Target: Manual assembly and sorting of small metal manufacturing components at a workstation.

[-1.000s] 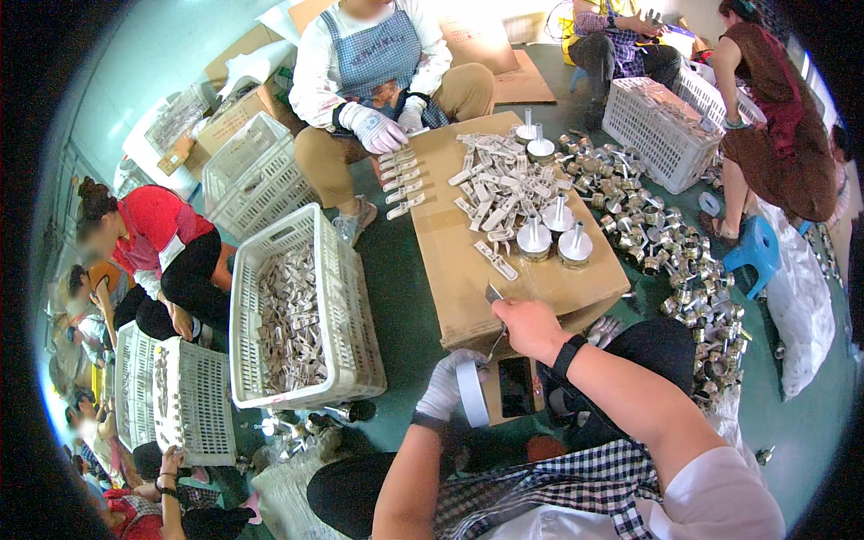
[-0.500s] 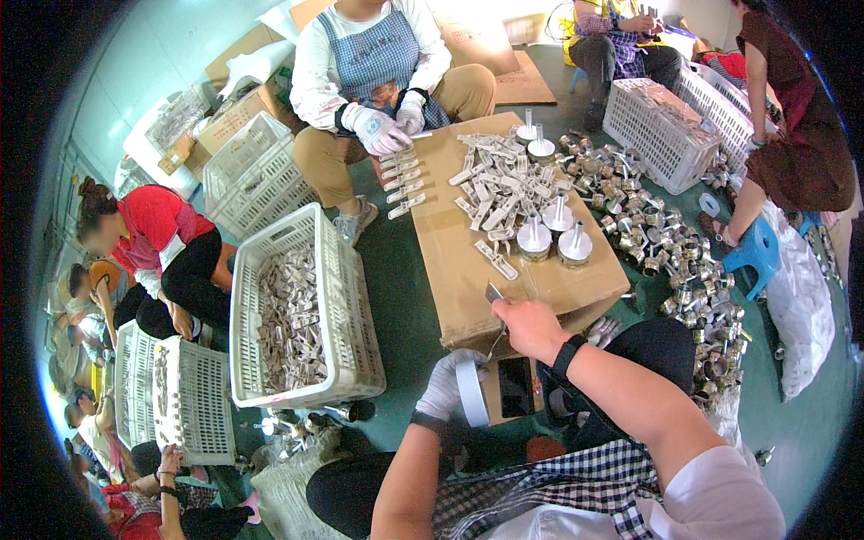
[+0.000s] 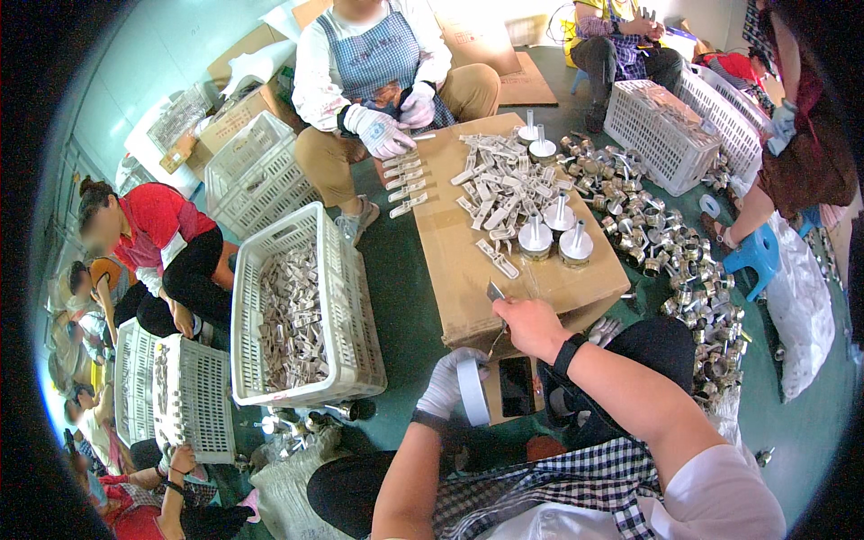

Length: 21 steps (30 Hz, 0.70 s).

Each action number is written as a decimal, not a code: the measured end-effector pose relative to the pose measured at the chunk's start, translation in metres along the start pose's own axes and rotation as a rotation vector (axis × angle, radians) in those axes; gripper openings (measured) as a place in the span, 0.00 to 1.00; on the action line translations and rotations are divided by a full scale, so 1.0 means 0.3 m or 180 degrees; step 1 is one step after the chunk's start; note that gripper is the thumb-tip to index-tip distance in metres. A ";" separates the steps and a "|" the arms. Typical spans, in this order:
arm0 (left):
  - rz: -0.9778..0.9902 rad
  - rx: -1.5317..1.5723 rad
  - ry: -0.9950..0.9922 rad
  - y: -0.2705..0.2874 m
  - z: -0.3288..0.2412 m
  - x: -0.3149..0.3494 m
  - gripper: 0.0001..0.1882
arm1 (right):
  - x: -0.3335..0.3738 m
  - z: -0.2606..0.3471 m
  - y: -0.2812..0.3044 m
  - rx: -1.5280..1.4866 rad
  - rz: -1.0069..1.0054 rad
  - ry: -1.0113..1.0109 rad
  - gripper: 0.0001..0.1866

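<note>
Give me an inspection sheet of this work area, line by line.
Surface: cardboard box used as table on green floor.
Job's things: roll of white tape in left hand; small grey blade-like piece at right hand.
Clutter: pale clips, metal fittings, white crates.
Hands: left gloved, right bare, wrist band.
Cables: nothing seen.
Surroundings: other people seated at work.

A cardboard box (image 3: 504, 243) is set in front of the person, with a pile of clips (image 3: 499, 180) and four spools (image 3: 553, 238) on it. A crate (image 3: 301, 306) filled with clips is placed to its left, and loose metal rings (image 3: 666, 243) are heaped on the floor to its right. A second worker (image 3: 378, 72) is seated behind the box. The right hand (image 3: 531, 326) is held at the box's near edge, with the left hand (image 3: 447, 382) below it holding a tape roll (image 3: 472, 391).
</note>
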<state>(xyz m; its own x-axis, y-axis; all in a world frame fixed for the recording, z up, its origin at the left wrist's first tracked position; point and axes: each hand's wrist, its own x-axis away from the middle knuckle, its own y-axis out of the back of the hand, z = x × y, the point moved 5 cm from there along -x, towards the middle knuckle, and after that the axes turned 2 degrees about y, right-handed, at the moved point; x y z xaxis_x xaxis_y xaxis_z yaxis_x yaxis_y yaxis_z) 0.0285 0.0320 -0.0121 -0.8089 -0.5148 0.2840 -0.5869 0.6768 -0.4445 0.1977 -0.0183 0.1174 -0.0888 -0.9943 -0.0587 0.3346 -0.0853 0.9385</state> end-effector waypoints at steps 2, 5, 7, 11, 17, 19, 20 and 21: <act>-0.0015 -0.0025 -0.0050 0.008 0.008 -0.002 0.15 | -0.002 -0.003 -0.010 0.0031 -0.0039 0.0045 0.10; -0.0073 -0.0338 -0.0146 -0.004 -0.001 -0.003 0.15 | 0.000 -0.009 -0.013 0.0048 -0.0077 0.0043 0.09; -0.0059 -0.0488 -0.0292 -0.009 -0.008 -0.001 0.15 | 0.001 -0.006 -0.010 0.0044 -0.0087 0.0036 0.09; 0.0026 0.0004 -0.0138 -0.001 0.002 0.000 0.15 | 0.002 0.005 -0.002 0.0106 -0.0013 0.0013 0.09; -0.0022 -0.0010 -0.0180 -0.015 -0.008 0.004 0.15 | 0.005 0.005 0.004 0.0049 -0.0044 0.0008 0.09; -0.0033 -0.0132 -0.0127 -0.012 -0.008 0.002 0.14 | 0.005 0.002 0.002 0.0023 -0.0096 0.0036 0.09; -0.0038 -0.0192 -0.0101 -0.011 -0.008 0.001 0.14 | 0.004 -0.004 -0.006 0.0002 -0.0132 0.0055 0.09; -0.0048 -0.0267 -0.0098 -0.006 -0.005 0.000 0.14 | 0.004 -0.003 -0.007 -0.0010 -0.0154 0.0063 0.09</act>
<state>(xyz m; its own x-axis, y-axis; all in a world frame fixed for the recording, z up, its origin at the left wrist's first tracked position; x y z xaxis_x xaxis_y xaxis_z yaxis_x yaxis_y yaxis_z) 0.0296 0.0316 -0.0099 -0.7992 -0.5403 0.2633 -0.6009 0.7099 -0.3673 0.1979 -0.0194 0.1150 -0.0863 -0.9901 -0.1106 0.3333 -0.1333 0.9334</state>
